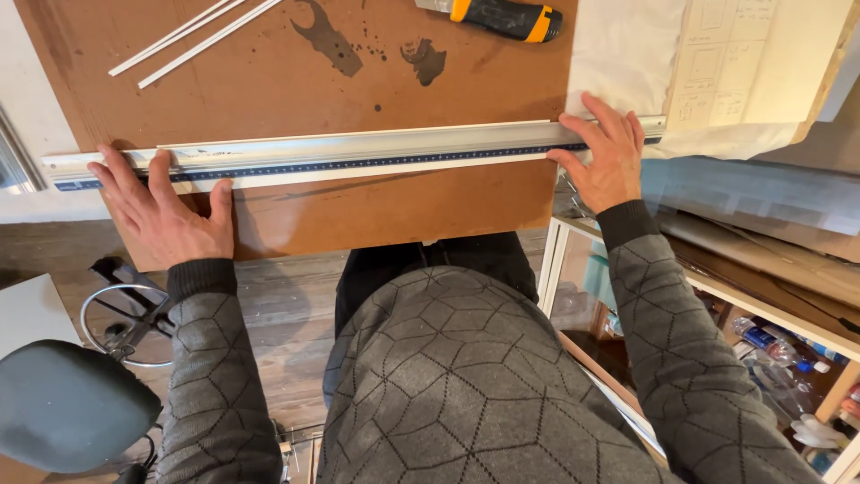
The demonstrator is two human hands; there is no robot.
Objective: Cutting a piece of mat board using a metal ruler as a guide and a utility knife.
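A long metal ruler (358, 154) lies across a brown board (296, 81), with a thin white strip (376, 172) showing along its near edge. My left hand (161, 211) lies flat with spread fingers on the ruler's left end. My right hand (605, 157) presses on the ruler's right end, fingers apart. Neither hand grips anything.
An orange and black utility knife (506, 16) lies at the board's far edge. Thin white strips (193, 40) lie at the far left. Paper sheets with sketches (735, 63) sit at the right. A stool (67, 403) stands lower left; shelves with bottles (779, 345) are lower right.
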